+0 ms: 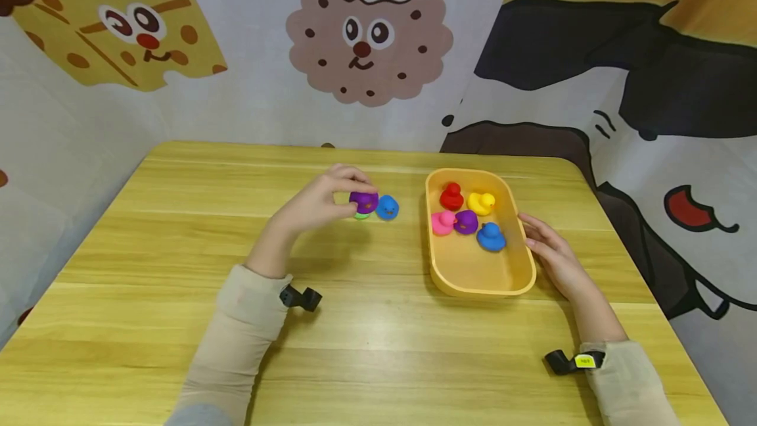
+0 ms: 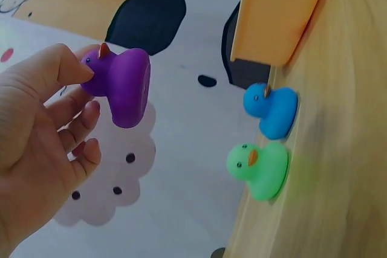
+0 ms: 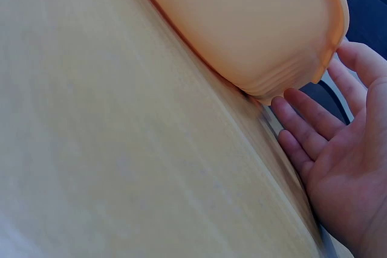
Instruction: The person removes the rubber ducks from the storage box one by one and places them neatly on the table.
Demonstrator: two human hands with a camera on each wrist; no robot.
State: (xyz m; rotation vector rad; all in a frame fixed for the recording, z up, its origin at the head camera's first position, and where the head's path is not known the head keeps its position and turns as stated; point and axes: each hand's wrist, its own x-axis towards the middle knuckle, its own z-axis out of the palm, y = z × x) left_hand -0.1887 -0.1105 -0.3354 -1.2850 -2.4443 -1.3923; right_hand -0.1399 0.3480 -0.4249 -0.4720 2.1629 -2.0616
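My left hand (image 1: 313, 204) pinches a purple rubber duck (image 2: 128, 86) by its head between thumb and fingertips, up off the table. Below it on the table are a green rubber duck (image 2: 266, 170) and a blue rubber duck (image 1: 387, 208), side by side; in the head view the purple duck covers most of the green one. My right hand (image 1: 556, 258) is at the right side of a yellow-orange plastic tray (image 1: 476, 276), fingers loosely extended and fingertips at its rim and wall. Inside the tray sit several ducks: red (image 1: 452, 197), yellow (image 1: 481, 203), pink (image 1: 442, 223), purple (image 1: 466, 222) and blue (image 1: 491, 237).
A light wooden table (image 1: 355, 360) carries everything. Behind it hangs a cloth backdrop (image 1: 236, 110) with cartoon food figures, right up to the table's far edge. A black camera is strapped to each wrist over beige sleeves (image 1: 251, 321).
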